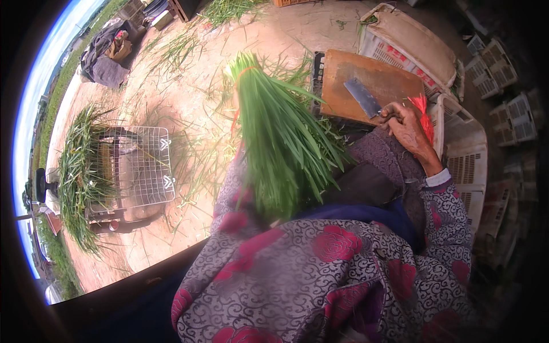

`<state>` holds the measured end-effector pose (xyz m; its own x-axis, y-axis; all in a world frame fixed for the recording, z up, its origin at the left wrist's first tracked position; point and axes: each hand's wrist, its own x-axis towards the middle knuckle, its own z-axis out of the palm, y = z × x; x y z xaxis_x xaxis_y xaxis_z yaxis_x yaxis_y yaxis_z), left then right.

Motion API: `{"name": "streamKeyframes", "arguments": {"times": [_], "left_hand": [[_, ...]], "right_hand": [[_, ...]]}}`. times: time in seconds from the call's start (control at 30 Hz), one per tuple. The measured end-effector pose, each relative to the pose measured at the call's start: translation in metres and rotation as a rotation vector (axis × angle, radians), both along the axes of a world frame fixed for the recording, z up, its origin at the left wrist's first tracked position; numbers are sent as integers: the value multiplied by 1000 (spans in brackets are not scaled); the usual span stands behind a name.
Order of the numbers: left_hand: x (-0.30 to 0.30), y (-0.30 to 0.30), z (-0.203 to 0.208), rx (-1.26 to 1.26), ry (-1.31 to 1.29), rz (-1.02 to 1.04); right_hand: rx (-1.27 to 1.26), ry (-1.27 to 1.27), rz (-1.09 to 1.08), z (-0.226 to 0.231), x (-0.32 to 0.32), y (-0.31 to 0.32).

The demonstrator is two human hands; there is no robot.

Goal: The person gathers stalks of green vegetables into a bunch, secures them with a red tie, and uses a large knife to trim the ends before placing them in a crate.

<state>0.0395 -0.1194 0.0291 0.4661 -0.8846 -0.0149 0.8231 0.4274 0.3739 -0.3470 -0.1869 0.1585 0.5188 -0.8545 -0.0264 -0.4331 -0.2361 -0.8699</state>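
A big bunch of long green leafy stalks (274, 137), like garlic chives, lies slantwise over my lap. Its pale cut ends point away from me, with an orange band round them and a loose red strand at the left side. My left sleeve (231, 171) runs up behind the bunch, so the left hand is mostly hidden there, apparently gripping it near the pale ends. At the near right corner of a wooden board (343, 68), my right hand (403, 127) is closed round the handle end of a broad-bladed knife (362, 97). The blade lies over the board.
Red ties (422, 117) hang beside my right wrist. White plastic crates (463, 154) stand at the right, one with a cloth-like cover (420, 43). To the left, a wire rack (140, 166) bears a heap of greens (83, 177). Dark clothing (108, 54) lies at the far left.
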Motion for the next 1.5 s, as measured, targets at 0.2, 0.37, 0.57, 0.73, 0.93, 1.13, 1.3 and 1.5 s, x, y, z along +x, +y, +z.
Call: {"name": "streamKeyframes", "arguments": {"times": [0.2, 0.37, 0.57, 0.73, 0.93, 1.13, 1.3, 1.5], "left_hand": [[6, -6, -9, 4, -77, 105], [8, -17, -7, -21, -159, 148], [-34, -29, 24, 287, 50, 5], [-61, -53, 40, 296, -23, -61], [-117, -87, 58, 198, -86, -308], [-206, -111, 88, 275, -83, -527], [-258, -116, 103, 182, -93, -700], [-316, -122, 98, 84, -172, -740]], "right_hand": [[184, -73, -58, 9, -37, 42], [151, 100, 21, 28, -59, 67], [110, -104, -106, 34, -81, 111], [101, -72, -213, 60, -108, 148], [49, -38, -213, 89, -137, 187], [-92, -162, -278, 98, -170, 218], [-221, 40, -525, 106, -204, 225], [-647, 117, -500, 56, -231, 198]]}}
